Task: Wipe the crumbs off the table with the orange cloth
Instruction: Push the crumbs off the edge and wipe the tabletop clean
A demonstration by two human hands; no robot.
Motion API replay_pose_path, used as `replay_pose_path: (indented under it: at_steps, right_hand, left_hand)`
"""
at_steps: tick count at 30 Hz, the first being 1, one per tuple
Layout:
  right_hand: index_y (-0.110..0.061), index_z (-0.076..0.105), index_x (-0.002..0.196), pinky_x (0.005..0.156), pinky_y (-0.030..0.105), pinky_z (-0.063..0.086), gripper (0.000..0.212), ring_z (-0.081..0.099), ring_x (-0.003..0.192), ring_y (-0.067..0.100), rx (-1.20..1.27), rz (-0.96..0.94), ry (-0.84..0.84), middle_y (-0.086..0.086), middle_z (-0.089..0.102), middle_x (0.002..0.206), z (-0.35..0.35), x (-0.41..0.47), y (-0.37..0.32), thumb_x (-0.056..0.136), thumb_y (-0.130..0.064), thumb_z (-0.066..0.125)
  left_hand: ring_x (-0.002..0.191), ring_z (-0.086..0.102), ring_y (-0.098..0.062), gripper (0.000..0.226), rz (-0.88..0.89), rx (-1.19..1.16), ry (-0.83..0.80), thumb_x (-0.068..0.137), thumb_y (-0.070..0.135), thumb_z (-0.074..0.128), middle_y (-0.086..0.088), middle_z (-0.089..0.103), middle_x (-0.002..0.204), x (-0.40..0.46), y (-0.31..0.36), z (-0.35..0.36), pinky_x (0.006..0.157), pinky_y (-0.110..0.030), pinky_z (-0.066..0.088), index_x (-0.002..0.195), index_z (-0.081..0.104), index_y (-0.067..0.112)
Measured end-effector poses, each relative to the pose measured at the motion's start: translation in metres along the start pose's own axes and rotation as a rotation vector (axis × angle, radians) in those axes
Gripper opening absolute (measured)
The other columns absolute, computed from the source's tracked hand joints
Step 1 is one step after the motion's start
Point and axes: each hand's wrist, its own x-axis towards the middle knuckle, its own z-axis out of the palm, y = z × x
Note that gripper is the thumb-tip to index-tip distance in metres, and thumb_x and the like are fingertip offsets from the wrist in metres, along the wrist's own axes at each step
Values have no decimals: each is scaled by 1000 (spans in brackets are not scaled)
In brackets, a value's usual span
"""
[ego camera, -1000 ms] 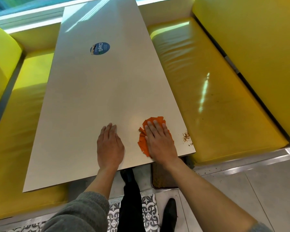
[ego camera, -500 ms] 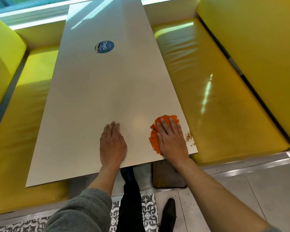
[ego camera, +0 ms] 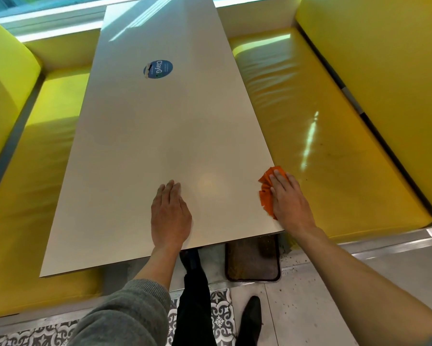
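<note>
Overhead, flat right hand [ego camera: 291,204] fingers press the orange cloth [ego camera: 267,193] at the white tabletop [ego camera: 160,136] edge, left hand [ego camera: 170,216] relaxed, between yellow benches [ego camera: 334,151].

Round blue sticker [ego camera: 158,69] on the table [ego camera: 140,146] reads "ClayG" in white letters, turned sideways to the camera, with smaller print beside it too small to read; no other readable text.

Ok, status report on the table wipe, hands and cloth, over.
Left hand flat on the table, holding nothing. Right hand pressing the orange cloth at the table's right edge. No crumbs visible on the tabletop. Nothing in the way.
</note>
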Motion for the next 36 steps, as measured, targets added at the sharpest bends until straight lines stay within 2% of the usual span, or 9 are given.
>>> replay_pose_path:
  at_steps: [9,11,14,16,20,23,26,30,36]
  right_hand:
    - [3,57,126,110,47,38,35,35,134,29,36,-140,251,19,59,132,-1,20,-35,100,-13,40]
    - [1,54,131,112,50,35,35,35,139,35,75,-143,166,19,55,138,7,18,-58,99,-14,49]
    - [-2,37,145,117,53,21,68,16,147,37,19,-202,-130,17,34,154,26,4,-84,90,-28,67]
    - [-7,21,153,120,52,11,75,1,149,35,-32,-190,-240,13,17,161,39,-8,-90,94,-38,58]
    - [-10,21,154,121,50,10,59,-2,149,32,-17,-139,-201,11,15,161,39,-22,-81,102,-40,23]
    - [-9,27,152,120,50,15,63,4,150,31,-23,-116,-178,10,20,160,32,-26,-64,103,-43,7]
    - [-8,32,150,119,49,20,59,12,149,31,-65,-55,-153,11,27,158,26,-28,-47,104,-38,10]
    - [-7,34,149,120,46,18,48,12,149,29,-99,2,-121,11,29,157,20,-27,-31,104,-25,38]
    - [-7,19,153,122,38,2,53,1,150,26,-158,73,-158,9,13,162,12,-20,-21,106,-27,33]
  left_hand:
    - [151,30,-26,43,10,2,12,107,18,36,-6,44,158,1,-1,1,124,-41,25,148,48,11]
    - [150,31,-27,43,15,5,17,107,17,37,-7,45,157,1,-1,1,124,-42,26,148,48,11]
    - [150,31,-26,43,11,13,15,107,18,36,-6,44,157,0,-1,0,123,-41,25,148,48,11]
    - [151,30,-25,43,9,23,12,107,19,36,-6,43,158,0,-1,0,124,-40,24,149,46,12]
    - [151,30,-25,44,11,17,9,107,19,37,-5,42,158,0,-2,0,124,-41,25,150,46,12]
    - [151,30,-26,43,11,2,9,107,17,37,-6,43,158,0,-1,-1,124,-41,24,149,47,11]
    - [151,29,-26,43,9,-14,1,107,17,37,-7,43,158,0,0,-3,124,-42,24,149,47,10]
    - [152,28,-25,44,12,-24,-5,108,18,36,-6,41,159,-1,-1,-2,125,-41,23,150,45,11]
    - [153,26,-25,45,17,-12,-11,107,17,37,-5,40,160,0,-4,-1,125,-40,22,151,44,12]
